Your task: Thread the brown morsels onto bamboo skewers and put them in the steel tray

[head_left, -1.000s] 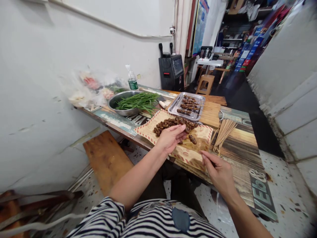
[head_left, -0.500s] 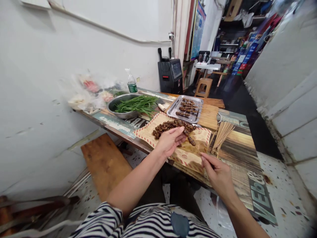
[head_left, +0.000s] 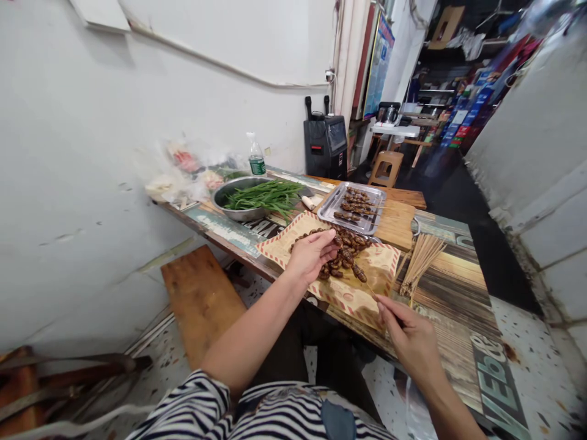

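My right hand (head_left: 406, 324) pinches a thin wooden skewer (head_left: 370, 289) near the table's front edge. Brown pieces (head_left: 359, 272) sit on the skewer's far end, above the patterned paper (head_left: 342, 297). My left hand (head_left: 312, 256) is closed, with thumb and fingertips pressed on a brown piece (head_left: 338, 241) over the pile (head_left: 349, 244). Behind the paper, a metal tray (head_left: 326, 211) holds several loaded skewers (head_left: 358, 208). A bundle of bare skewers (head_left: 420, 260) lies to the right of the paper.
A metal bowl (head_left: 243, 214) of long green vegetables (head_left: 266, 195) stands left of the tray. Beyond it are plastic bags (head_left: 183, 177) and a bottle (head_left: 257, 160). A wooden board (head_left: 397, 226) lies under the tray. A black speaker (head_left: 324, 146) stands behind the table.
The view has shifted, so the table sits farther right and slightly lower. My left hand has moved a little away from the skewered pieces, towards the pile. My right hand still grips the skewer.
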Available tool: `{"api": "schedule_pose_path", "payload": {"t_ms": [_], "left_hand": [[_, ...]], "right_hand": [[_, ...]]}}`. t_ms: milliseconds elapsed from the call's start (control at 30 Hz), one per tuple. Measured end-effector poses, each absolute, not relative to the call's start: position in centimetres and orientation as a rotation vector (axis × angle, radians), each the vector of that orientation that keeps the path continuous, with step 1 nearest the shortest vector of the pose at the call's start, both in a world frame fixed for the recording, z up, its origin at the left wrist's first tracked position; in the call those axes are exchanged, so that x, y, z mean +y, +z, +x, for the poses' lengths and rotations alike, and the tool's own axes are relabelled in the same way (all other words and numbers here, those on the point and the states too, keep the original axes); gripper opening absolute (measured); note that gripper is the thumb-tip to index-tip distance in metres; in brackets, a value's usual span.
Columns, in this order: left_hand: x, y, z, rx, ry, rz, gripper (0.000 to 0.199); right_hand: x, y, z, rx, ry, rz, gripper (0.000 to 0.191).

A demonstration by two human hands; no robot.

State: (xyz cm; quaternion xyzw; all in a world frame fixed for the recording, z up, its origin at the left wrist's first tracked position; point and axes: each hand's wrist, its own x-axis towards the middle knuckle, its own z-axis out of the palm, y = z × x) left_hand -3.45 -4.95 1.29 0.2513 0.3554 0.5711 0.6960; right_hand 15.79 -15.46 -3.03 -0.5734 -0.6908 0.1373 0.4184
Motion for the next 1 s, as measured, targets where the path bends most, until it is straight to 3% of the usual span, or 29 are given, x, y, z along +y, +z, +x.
{"api": "schedule_pose_path", "payload": {"t_ms": [1000], "left_hand": [[-4.85,0.58,-2.70,0.807,1.234,0.543,0.018]], "right_hand": [[-16.02,-3.40,16.40,-1.713,0.439,-1.465,0.030]]}}
